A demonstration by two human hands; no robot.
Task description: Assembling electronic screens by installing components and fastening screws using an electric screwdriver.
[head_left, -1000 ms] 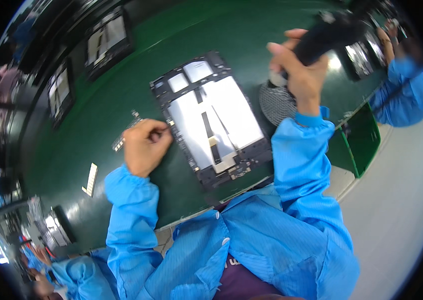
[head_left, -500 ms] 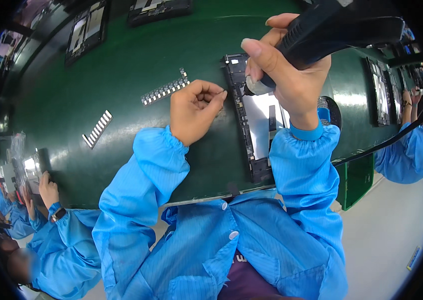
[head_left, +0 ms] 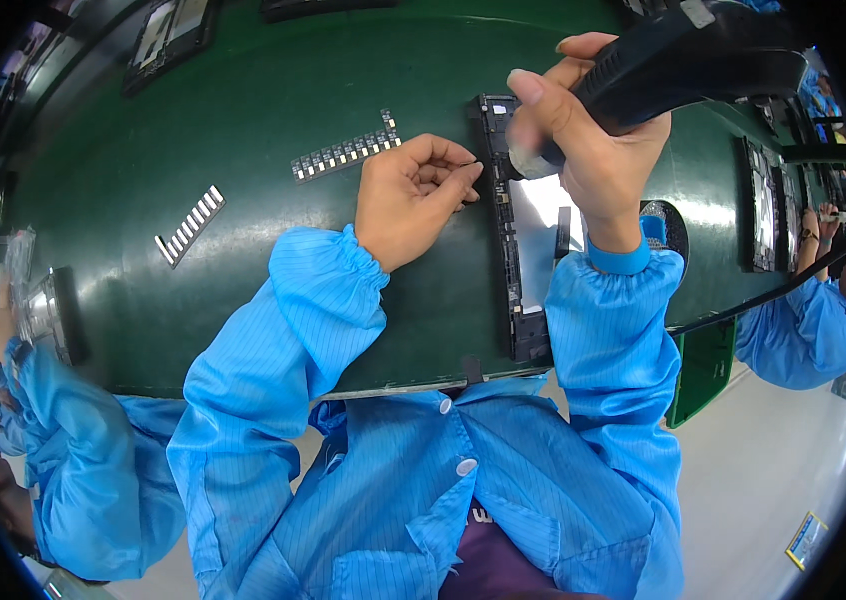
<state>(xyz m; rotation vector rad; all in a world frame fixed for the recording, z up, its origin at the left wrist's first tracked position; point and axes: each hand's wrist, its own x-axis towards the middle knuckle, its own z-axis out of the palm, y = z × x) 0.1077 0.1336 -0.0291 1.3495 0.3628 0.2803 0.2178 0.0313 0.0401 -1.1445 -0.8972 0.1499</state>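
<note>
Green workbench [head_left: 243, 330] under the lights, and look at the crowding on this dark-framed device [head_left: 533, 260]! It lies right of the middle, its lower end close to the workbench's near edge. The right hand [head_left: 593, 140] has its fingers wrapped round a bulky black handheld tool [head_left: 673, 65], pale round tip [head_left: 531, 163] over the frame's upper part. And just across, the left hand [head_left: 408, 200]: thumb and forefinger narrow, tips close together beside the frame's left side; whether they pinch anything, I cannot tell. Left of them, toward the far edge, a strip of pale tabs [head_left: 338, 157]; another strip [head_left: 190, 228] lies toward the left end.

Where's the danger? A slip of that heavy-looking tool could, I'd judge, catch those nearby fingertips or scuff the small parts along the frame. Mind the right sleeve [head_left: 608, 320] too, overlapping the frame: any snag might drag it askew toward the near edge.
</note>
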